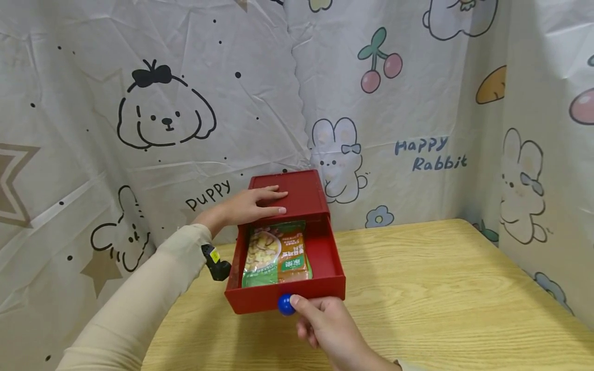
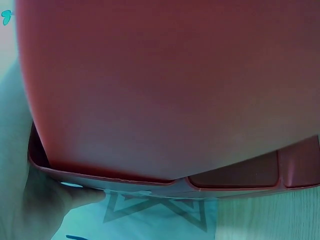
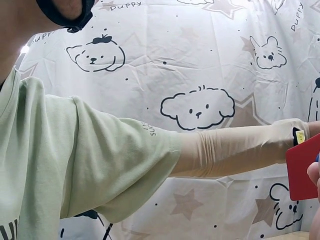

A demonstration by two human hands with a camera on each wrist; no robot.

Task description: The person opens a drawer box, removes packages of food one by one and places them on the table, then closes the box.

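A small red drawer box (image 1: 301, 188) stands on the table with its drawer (image 1: 325, 289) pulled well out toward me. Inside the drawer, on its left, lies a printed food packet (image 1: 277, 255) in green and orange. My left hand (image 1: 250, 206) rests on top of the box, fingers extended. With thumb and fingers, my right hand (image 1: 331, 327) pinches the round blue knob (image 1: 284, 305) on the drawer front. In the left wrist view a large red drawer surface (image 2: 165, 90) fills most of the picture, with the left hand (image 2: 42, 205) at its lower left.
A pale wood-grain table (image 1: 417, 293) extends to the right of the box. Behind and at both sides hangs a cream curtain (image 1: 260, 103) with cartoon prints. A black wrist camera (image 1: 216, 264) sits under my left wrist, left of the drawer.
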